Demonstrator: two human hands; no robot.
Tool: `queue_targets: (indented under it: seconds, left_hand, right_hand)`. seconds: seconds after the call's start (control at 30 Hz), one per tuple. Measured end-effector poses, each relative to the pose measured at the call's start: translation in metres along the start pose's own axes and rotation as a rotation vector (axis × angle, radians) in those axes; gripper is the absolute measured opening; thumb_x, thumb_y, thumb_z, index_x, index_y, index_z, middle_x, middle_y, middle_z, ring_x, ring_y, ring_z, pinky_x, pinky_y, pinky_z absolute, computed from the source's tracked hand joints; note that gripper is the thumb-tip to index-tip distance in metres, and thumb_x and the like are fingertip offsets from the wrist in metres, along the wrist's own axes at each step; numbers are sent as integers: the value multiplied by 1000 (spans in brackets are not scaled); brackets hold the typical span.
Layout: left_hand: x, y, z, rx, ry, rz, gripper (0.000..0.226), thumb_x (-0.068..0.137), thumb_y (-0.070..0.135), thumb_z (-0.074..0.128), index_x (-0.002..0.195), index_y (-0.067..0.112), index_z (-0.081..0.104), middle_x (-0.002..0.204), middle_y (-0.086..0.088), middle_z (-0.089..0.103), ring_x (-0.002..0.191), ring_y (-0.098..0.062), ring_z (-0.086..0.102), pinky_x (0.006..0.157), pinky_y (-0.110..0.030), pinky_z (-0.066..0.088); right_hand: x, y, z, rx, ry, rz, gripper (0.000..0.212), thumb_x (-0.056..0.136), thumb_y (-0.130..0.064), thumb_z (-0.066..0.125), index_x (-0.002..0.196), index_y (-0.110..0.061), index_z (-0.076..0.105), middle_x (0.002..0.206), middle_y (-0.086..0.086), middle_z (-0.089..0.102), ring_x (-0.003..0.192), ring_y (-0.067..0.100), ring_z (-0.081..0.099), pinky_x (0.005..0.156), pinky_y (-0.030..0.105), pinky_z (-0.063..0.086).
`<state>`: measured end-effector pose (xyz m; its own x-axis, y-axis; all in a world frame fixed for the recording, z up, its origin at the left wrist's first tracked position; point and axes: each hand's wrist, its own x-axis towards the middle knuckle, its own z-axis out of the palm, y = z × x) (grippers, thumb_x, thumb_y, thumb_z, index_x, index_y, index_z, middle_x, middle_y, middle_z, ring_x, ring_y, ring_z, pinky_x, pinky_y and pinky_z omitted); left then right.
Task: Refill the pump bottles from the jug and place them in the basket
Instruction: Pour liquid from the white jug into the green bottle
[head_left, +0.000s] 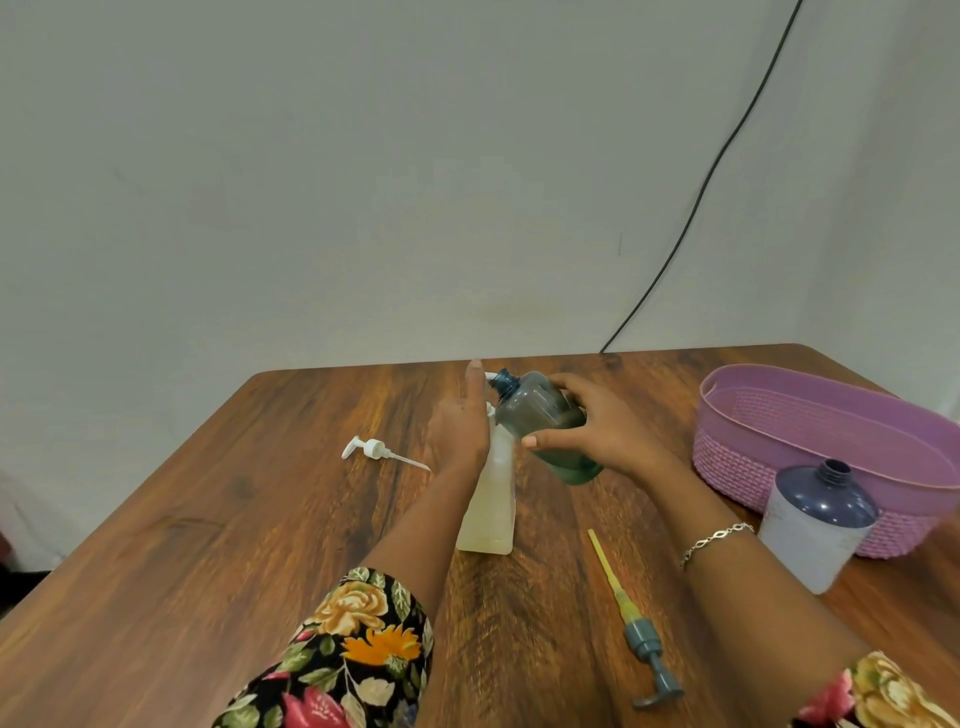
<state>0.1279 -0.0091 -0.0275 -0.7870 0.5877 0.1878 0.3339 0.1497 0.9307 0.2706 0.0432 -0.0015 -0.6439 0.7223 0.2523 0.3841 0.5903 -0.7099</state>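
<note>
Teal-tinted pump bottle (540, 415), head view, centre of frame: the right hand (608, 441) is clamped round its body and holds it tilted above the table (208, 519). Its open neck points to the upper left and green liquid is pooled at the low end. The left hand (460, 434) stands edge-on with its fingers straight, against the top of the pale bottle (488, 509); the thumb is hidden.

Hazards, as judged:
- Both necks are uncapped, so a misaligned pour would likely spill onto the wood.
- The tall pale bottle, braced only by flat fingers, may tip.
- The white pump (374, 449) at left and the grey pump (644, 639) at lower right lie loose and could be swapped.

The basket (753, 467) sits at the right edge, with an open navy-topped bottle (815, 525) just before it.
</note>
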Motion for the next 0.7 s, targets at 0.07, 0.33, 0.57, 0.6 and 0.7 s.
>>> queue_targets:
  seconds: [0.07, 0.33, 0.57, 0.6, 0.7]
  left_hand:
    - [1, 0, -1, -37, -5, -12, 55, 91, 55, 24, 69, 14, 53, 72, -2, 51, 73, -16, 48, 69, -33, 38]
    - [-1, -1, 1, 3, 57, 69, 45, 95, 39, 26, 58, 17, 42, 60, 0, 42, 64, -15, 41, 55, -25, 30]
    - [-1, 0, 0, 2, 18, 11, 65, 89, 62, 23, 67, 12, 57, 67, -2, 50, 68, -15, 47, 69, -32, 38]
    - [0, 0, 0, -21, 13, 4, 62, 91, 58, 24, 72, 10, 59, 69, -2, 50, 70, -16, 47, 70, -33, 38]
    - [0, 1, 0, -51, 40, 22, 48, 94, 44, 28, 60, 17, 47, 61, 0, 44, 64, -14, 43, 60, -28, 34]
  right_hand:
    - [0, 0, 1, 1, 3, -5, 78, 68, -39, 77, 136, -25, 39, 130, -1, 50, 104, 11, 48, 78, 24, 43]
    - [-2, 4, 4, 13, -8, -9, 75, 68, -37, 78, 133, -26, 42, 126, -3, 51, 100, 9, 47, 71, 18, 41]
    - [1, 2, 0, -9, -5, -7, 80, 67, -42, 77, 135, -25, 40, 128, -2, 51, 103, 11, 49, 77, 23, 44]
    - [2, 2, -1, -11, -5, -9, 79, 67, -41, 77, 135, -25, 40, 128, -3, 51, 102, 10, 48, 76, 22, 43]
    - [1, 2, 0, -9, -10, 0, 80, 66, -42, 77, 135, -26, 40, 127, -3, 51, 102, 10, 48, 78, 24, 44]
